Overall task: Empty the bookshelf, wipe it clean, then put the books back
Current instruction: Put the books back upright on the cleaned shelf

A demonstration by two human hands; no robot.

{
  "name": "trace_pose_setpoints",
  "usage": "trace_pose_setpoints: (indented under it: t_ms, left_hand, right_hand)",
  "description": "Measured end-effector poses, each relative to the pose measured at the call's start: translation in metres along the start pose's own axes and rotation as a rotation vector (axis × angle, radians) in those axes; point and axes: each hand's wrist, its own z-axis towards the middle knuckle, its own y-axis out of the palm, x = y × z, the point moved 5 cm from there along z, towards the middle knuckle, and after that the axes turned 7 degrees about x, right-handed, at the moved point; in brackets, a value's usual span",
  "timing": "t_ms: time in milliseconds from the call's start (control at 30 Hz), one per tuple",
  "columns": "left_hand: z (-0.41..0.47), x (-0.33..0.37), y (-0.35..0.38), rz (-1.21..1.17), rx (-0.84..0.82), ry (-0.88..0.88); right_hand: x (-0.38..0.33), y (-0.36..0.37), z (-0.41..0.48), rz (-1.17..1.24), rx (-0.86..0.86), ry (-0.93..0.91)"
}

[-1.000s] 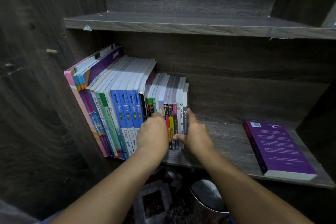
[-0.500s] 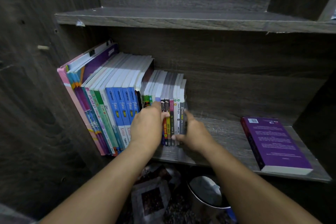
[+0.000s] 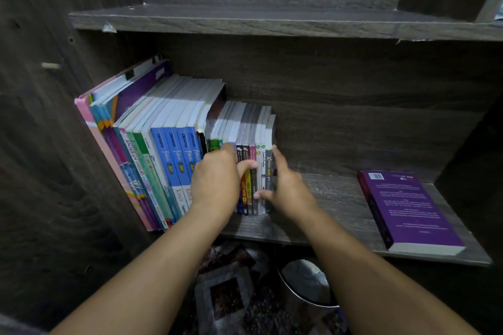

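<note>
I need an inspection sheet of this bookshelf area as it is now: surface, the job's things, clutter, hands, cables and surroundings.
Surface: dark wood-grain shelf board carrying the books.
Job's things: tall books stand against the left wall; small books stand upright beside them; purple book lies flat at the right end.
Clutter: nothing seen.
Hands: left hand grips the small books from their left, thumb across the spines; right hand presses their right side with a straight forefinger.
Cables: nothing seen.
Surroundings: upper shelf above; lined bin and patterned mat on the floor below.
</note>
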Motion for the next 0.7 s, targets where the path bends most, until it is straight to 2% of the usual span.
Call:
trace_pose_setpoints:
  t_ms: [100, 233, 433, 567, 633, 700]
  left_hand:
    - [0.000, 0.000, 0.000, 0.009, -0.002, -0.001]
    - [-0.003, 0.003, 0.001, 0.060, -0.005, 0.012]
    - [-0.017, -0.003, 0.005, 0.087, -0.078, 0.001]
    - [-0.016, -0.002, 0.011, 0.111, -0.131, -0.018]
    - [-0.020, 0.005, 0.010, 0.159, -0.124, 0.005]
    - [-0.030, 0.013, 0.006, 0.211, -0.110, 0.061]
  right_hand:
    - [0.005, 0.001, 0.001, 0.072, 0.011, -0.009]
    - [0.008, 0.009, -0.002, 0.033, 0.032, 0.028]
    - [-0.002, -0.002, 0.004, 0.157, 0.030, -0.046]
    - [-0.004, 0.001, 0.007, 0.231, -0.073, -0.043]
    - [-0.003, -0.010, 0.005, 0.205, -0.065, -0.061]
    - [0.000, -0.025, 0.000, 0.068, -0.015, -0.099]
